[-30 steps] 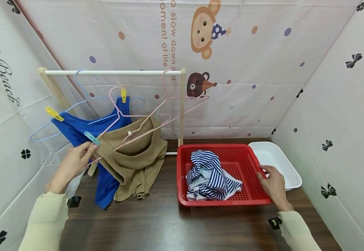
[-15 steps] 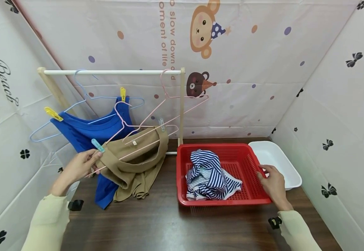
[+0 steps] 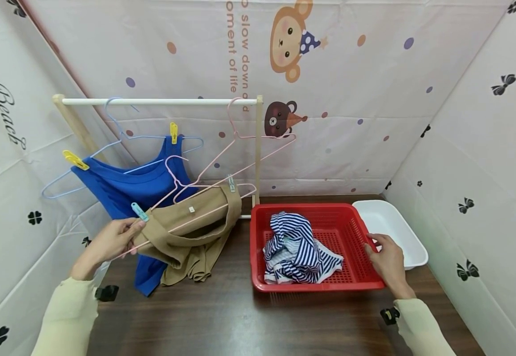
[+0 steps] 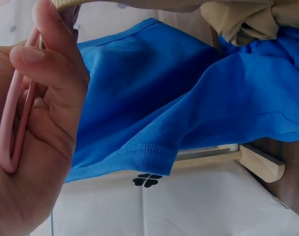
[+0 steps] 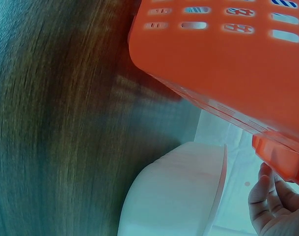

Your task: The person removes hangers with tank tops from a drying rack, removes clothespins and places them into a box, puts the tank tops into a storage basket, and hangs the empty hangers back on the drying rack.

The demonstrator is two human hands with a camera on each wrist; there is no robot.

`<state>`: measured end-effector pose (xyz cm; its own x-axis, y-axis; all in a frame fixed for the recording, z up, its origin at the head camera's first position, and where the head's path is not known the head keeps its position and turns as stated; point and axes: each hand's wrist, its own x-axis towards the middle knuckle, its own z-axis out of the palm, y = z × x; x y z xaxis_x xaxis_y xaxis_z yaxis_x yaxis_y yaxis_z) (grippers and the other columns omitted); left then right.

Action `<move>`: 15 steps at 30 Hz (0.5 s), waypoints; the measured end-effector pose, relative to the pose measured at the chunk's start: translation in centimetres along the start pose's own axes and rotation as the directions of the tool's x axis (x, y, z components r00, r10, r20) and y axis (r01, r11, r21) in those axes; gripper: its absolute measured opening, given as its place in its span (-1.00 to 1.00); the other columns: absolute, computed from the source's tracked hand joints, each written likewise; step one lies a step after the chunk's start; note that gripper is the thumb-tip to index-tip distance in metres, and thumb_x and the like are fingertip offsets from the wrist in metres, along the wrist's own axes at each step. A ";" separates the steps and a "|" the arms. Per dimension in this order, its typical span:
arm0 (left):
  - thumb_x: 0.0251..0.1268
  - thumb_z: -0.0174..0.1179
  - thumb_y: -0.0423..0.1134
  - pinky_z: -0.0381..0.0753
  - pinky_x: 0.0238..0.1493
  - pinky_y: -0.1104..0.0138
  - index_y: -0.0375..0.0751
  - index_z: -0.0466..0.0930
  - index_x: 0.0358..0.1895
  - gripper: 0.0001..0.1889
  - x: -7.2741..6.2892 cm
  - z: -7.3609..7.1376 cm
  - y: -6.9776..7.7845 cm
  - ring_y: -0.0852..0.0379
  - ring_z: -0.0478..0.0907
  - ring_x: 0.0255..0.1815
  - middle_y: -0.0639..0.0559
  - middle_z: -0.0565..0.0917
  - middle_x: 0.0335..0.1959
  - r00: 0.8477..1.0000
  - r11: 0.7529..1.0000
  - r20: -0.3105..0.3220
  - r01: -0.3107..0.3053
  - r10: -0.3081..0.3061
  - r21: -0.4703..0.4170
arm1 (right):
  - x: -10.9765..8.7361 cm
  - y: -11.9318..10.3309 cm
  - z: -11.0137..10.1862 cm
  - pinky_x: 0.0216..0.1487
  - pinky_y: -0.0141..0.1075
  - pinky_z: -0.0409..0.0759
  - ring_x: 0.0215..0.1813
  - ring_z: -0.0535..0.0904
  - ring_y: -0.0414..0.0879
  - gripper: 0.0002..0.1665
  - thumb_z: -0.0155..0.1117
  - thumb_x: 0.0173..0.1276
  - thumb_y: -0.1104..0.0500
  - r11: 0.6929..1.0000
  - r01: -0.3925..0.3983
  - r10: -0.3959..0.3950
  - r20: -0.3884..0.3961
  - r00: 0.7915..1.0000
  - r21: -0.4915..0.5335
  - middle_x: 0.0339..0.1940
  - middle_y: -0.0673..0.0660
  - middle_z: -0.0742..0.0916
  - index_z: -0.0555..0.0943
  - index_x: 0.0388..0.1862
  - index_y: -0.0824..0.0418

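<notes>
My left hand [image 3: 113,241] grips the left end of a pink hanger [image 3: 195,186]; in the left wrist view its looped end [image 4: 10,147] lies across the palm. A khaki garment with a wide waistband [image 3: 204,240] hangs from this hanger by two teal clothespins [image 3: 140,211]. Its hook stands below the rod, in front of a blue tank top [image 3: 124,180]. At the right, my right hand [image 3: 388,259] holds the side rim of a red basket [image 3: 258,247], fingertips over the edge. A crumpled navy-and-white striped garment [image 3: 300,249] lies in the basket.
A rack with a white rod [image 3: 160,102] stands at the back left. From it hang a blue hanger [image 3: 115,123], with the tank top held by yellow clothespins [image 3: 75,160], and another pink hanger [image 3: 235,118]. A white tray [image 3: 400,232] sits right of the basket on the brown table [image 3: 258,324].
My left hand has lowered slightly and shifted right, bringing the pink hanger and khaki garment down, away from the rod. My right hand and the basket stay put.
</notes>
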<state>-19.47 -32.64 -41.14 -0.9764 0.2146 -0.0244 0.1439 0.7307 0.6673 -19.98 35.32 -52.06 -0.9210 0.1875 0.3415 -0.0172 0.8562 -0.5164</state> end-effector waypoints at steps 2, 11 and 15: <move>0.59 -0.16 0.05 0.41 -0.79 0.27 -0.19 0.52 -0.29 -0.57 -0.1 0.1 -0.1 0.12 0.43 -0.87 0.07 0.59 -0.78 1.000 1.000 0.014 -0.001 0.001 0.002 | 0.0 0.0 0.0 -0.48 -0.36 0.45 -0.25 0.59 0.11 -0.60 0.35 0.26 0.27 1.000 0.000 0.000 0.001 1.000 -0.002 -0.02 0.36 0.65 0.63 0.08 0.33; 0.59 -0.10 -0.07 0.38 -0.84 0.31 -0.21 0.52 -0.40 -0.61 0.2 1.3 -0.2 0.21 0.42 -0.90 0.07 0.56 -0.82 0.994 0.994 0.078 -0.066 0.073 -0.092 | -0.1 -0.1 0.0 -0.52 -0.41 0.46 -0.21 0.58 0.12 -0.60 0.34 0.27 0.26 1.000 -0.019 0.019 0.013 1.000 0.003 0.01 0.37 0.65 0.62 0.09 0.34; 0.59 -0.10 -0.08 0.38 -0.84 0.31 -0.21 0.52 -0.41 -0.61 0.4 1.7 0.1 0.20 0.42 -0.89 0.07 0.57 -0.81 0.991 0.991 0.101 -0.075 0.086 -0.110 | 0.0 -0.1 -0.1 -0.51 -0.40 0.45 -0.23 0.58 0.11 -0.60 0.34 0.27 0.26 1.000 -0.018 0.018 0.007 1.000 0.002 0.00 0.36 0.65 0.62 0.09 0.34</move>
<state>-19.54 -31.38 -42.32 -0.9390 0.3412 -0.0422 0.1981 0.6372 0.7448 -19.93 35.25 -51.94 -0.9237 0.1999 0.3268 -0.0011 0.8517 -0.5240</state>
